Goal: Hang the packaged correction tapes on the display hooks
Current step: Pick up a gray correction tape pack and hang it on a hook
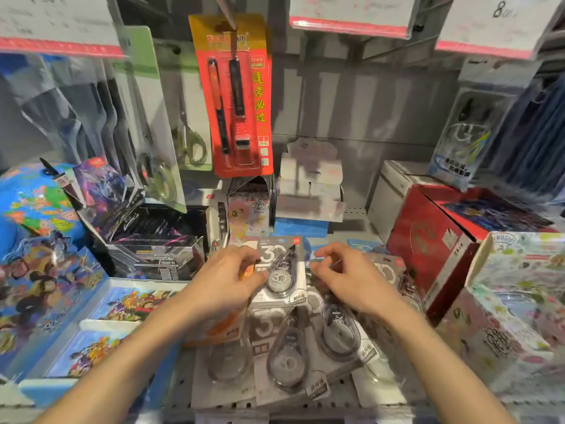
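A packaged correction tape (282,272), grey card with a clear blister and the number 30, is held above the shelf. My left hand (227,278) pinches its left edge. My right hand (344,278) hovers at its right edge with curled fingers; whether it touches the card I cannot tell. Under both hands lies a loose pile of more packaged correction tapes (290,356) on the perforated shelf. A bare display hook (397,44) juts from the back panel at the upper right, under a price tag.
A red pen pack (237,96) and packaged scissors (186,117) hang at the upper left. A red box (434,243) and a floral box (516,301) stand to the right. Card boxes (153,240) and a colourful globe (33,206) crowd the left.
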